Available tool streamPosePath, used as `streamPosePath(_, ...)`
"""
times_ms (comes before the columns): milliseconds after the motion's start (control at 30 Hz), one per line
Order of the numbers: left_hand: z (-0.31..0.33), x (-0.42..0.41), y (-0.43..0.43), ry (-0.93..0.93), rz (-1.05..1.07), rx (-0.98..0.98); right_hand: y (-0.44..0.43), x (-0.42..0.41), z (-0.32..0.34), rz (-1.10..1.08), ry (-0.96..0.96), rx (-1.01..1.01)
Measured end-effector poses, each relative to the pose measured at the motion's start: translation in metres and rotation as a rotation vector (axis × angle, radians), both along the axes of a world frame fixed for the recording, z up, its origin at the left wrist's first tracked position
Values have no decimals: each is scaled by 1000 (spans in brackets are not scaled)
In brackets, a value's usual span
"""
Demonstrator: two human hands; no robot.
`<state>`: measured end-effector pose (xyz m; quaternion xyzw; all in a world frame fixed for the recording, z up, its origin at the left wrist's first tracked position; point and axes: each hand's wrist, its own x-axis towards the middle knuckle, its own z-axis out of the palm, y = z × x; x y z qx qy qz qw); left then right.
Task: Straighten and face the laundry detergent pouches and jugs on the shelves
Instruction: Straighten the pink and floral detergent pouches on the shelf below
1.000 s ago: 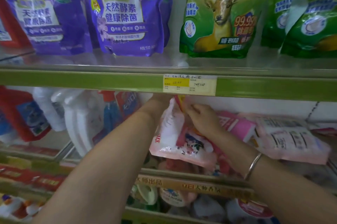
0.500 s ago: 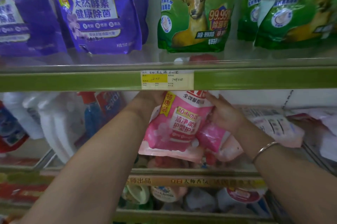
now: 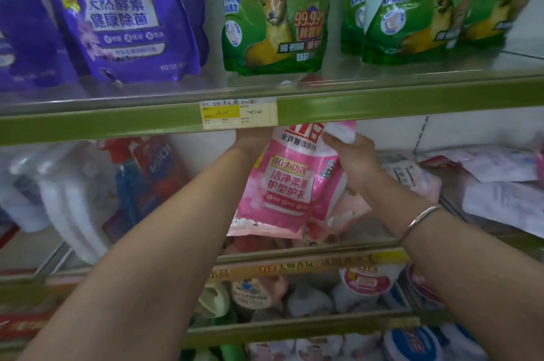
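Note:
A pink detergent pouch (image 3: 282,184) stands upright on the middle shelf, its printed front facing me. My left hand (image 3: 253,140) reaches behind its upper left corner and is mostly hidden by the green shelf rail (image 3: 382,107). My right hand (image 3: 350,160) grips the pouch's upper right side, fingers around its white top corner. A second pink pouch (image 3: 338,213) leans behind it at the lower right. More pink pouches (image 3: 412,175) lie flat to the right.
Purple pouches (image 3: 123,16) and green deer-print pouches (image 3: 273,13) stand on the shelf above. White jugs (image 3: 73,201) and a blue spray bottle (image 3: 132,181) fill the middle shelf's left. Lower shelves hold tubs and bottles (image 3: 362,284). White-backed pouches (image 3: 500,184) lie at the right.
The pink pouch went from tilted and crumpled to upright and front-facing. Both hands rose with it toward the shelf rail, and the camera view shifted up and left.

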<state>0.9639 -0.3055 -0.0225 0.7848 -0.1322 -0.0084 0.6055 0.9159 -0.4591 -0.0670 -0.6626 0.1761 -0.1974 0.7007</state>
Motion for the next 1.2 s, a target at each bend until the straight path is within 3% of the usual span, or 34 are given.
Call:
streamPosePath(233,-10,-2,-56,-30,92,-174,-59,-37,23,-29,3,-168)
streamPosePath(367,-17,-20,-106,125,-39,-114,-114,-52,20,-99,30,-177)
streamPosePath(533,-28,-35,-176,36,-72,-208,-183,-71,10,-189,66,-242)
streamPosePath(733,-61,-41,-212,87,-98,-54,-223,-78,-11,-199,173,-257)
streamPosePath(967,-56,-22,-207,86,-57,-44,-224,-68,-13,-222,106,-312)
streamPosePath(1067,-53,-23,-203,5,-54,55,-211,-58,-1,-330,-6,-465)
streamPosePath(1200,-57,-29,-188,-117,-67,239,-191,-47,-1,-477,-62,-858)
